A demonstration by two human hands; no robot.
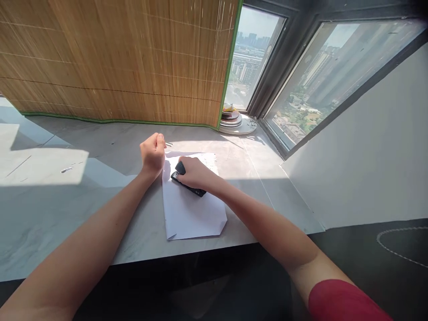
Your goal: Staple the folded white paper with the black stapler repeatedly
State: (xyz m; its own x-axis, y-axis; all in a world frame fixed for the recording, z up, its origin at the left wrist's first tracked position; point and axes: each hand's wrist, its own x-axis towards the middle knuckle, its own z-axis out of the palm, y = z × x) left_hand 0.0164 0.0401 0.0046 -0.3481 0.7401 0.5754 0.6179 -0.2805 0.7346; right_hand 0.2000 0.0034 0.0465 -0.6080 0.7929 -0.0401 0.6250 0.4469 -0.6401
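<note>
A white folded paper piece [195, 218], like a flat envelope or bag, lies on the pale marble-look ledge with one bottom corner folded over. My right hand [196, 171] is wrapped around a black stapler [194, 190], which rests slantwise over the upper half of the paper. Beside the paper's upper left corner, my left hand [153, 154] is closed in a fist. A small thin light piece [169, 144] shows just past its fingers; whether the hand grips it, I cannot tell.
A bamboo blind [117, 62] with green edging hangs behind the ledge. Stacked plates [237, 127] stand in the corner by the window [301, 84]. Small scraps [67, 169] lie on the left of the ledge [40, 209]. A white wall [368, 147] bounds the right side.
</note>
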